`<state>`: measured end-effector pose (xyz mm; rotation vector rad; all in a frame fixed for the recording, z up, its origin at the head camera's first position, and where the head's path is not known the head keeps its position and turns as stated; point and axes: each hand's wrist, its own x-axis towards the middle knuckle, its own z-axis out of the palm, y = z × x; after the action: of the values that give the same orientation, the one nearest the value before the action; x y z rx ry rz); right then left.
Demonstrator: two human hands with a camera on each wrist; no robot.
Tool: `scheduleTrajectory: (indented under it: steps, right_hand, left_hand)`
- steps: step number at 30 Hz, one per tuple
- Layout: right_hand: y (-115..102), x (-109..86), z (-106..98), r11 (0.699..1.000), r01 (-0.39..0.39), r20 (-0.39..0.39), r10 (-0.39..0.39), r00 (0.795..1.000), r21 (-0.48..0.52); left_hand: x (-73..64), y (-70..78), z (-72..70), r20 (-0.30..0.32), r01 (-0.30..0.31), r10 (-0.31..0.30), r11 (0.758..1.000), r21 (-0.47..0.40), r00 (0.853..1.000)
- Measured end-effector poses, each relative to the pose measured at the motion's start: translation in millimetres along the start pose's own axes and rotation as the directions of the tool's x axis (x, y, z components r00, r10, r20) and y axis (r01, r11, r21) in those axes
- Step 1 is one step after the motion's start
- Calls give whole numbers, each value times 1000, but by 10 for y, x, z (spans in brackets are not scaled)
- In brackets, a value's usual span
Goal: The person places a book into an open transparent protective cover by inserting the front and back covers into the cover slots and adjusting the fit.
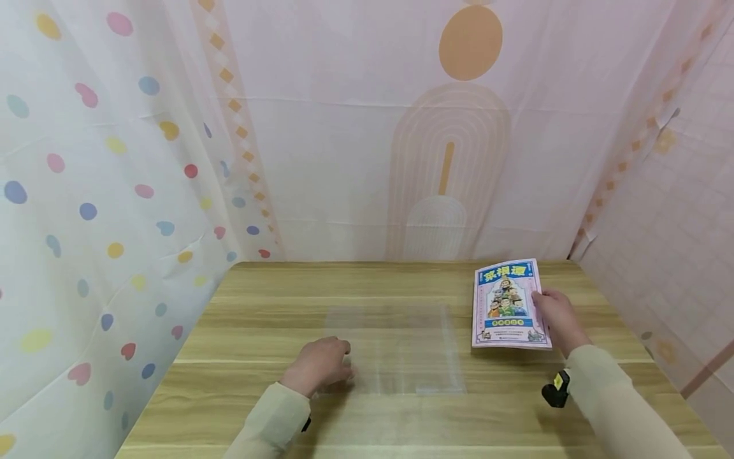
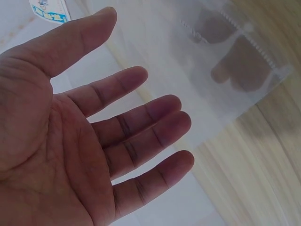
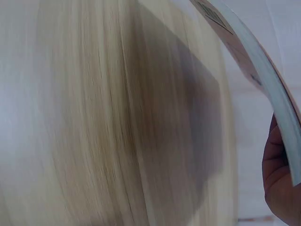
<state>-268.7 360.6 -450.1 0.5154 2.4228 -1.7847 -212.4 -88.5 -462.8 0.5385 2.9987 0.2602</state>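
1 book gripped by right hand; left wrist view alone shows empty left hand's spread fingers.

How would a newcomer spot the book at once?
Over the back right of the wood-grain table, find the right hand. It grips the book by its right edge: pink cover, blue title band with yellow lettering, cartoon figures. That bright print sets it apart from the see-through sheet lying near the left hand.
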Motion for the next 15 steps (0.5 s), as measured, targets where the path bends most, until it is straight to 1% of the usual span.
scheduleTrajectory:
  steps: [8, 15]
  right_hand:
    - [-74, -41, 254, 997, 64, 28, -65, 997, 49]
    - [-86, -146, 531, 994, 74, 68, -79, 995, 75]
  left_hand:
    - [35, -15, -23, -11, 8, -8, 1000, 10, 1000]
    - [37, -51, 53, -11, -13, 13, 1000, -1, 1000]
